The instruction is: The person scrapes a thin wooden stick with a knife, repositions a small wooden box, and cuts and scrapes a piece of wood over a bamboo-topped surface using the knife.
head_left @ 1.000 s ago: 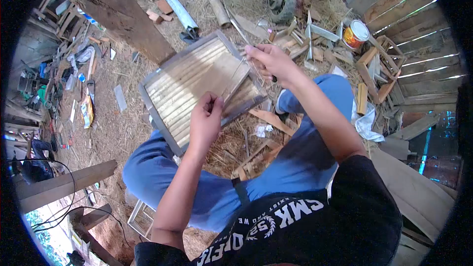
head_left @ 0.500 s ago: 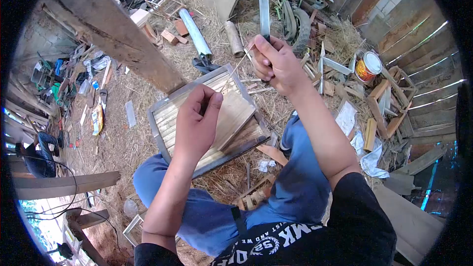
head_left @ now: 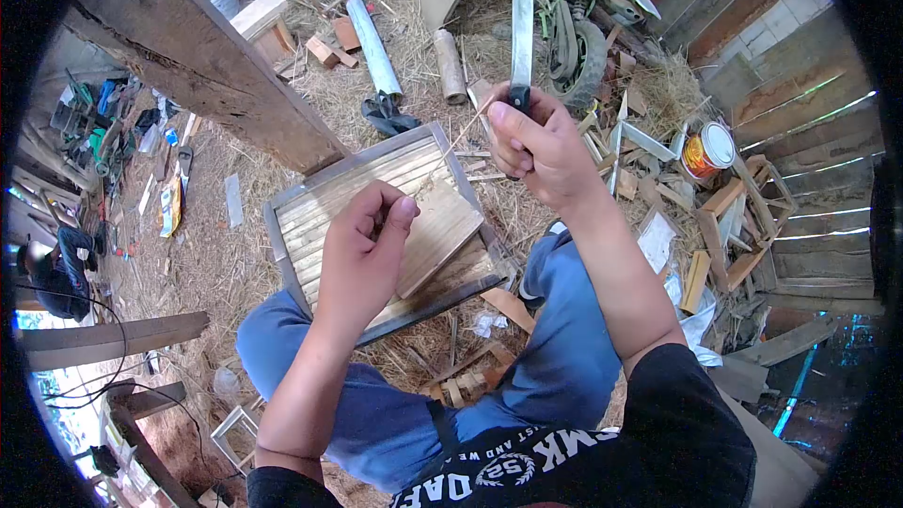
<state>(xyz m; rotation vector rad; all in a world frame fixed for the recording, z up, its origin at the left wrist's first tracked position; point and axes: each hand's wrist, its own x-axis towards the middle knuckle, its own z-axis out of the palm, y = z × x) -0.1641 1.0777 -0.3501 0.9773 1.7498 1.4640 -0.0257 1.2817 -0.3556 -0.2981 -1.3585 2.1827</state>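
Note:
My right hand (head_left: 546, 146) is closed round the black handle of a knife (head_left: 523, 23), its broad blade pointing up and away from me. A thin sliver of wood or bamboo (head_left: 467, 132) runs slantwise between my two hands, its far end close to the knife handle. At its near end my left hand (head_left: 367, 245) is closed in a pinch; the sliver is faint there against the pale wood. Below my hands, a flat wooden board (head_left: 442, 235) lies on a grey-framed slatted panel (head_left: 324, 212) in front of my knees.
A thick wooden post (head_left: 207, 66) rises just beyond the panel's left corner. Scraps and straw cover the ground. To the right are a paint bucket (head_left: 707, 150) and a wooden frame (head_left: 724, 226). A wheel (head_left: 585, 56) stands ahead. Another person (head_left: 61, 268) is at far left.
The view has shifted slightly. The knife blade has tilted a little to the right and shows more of its broad side. Both hands keep their grip.

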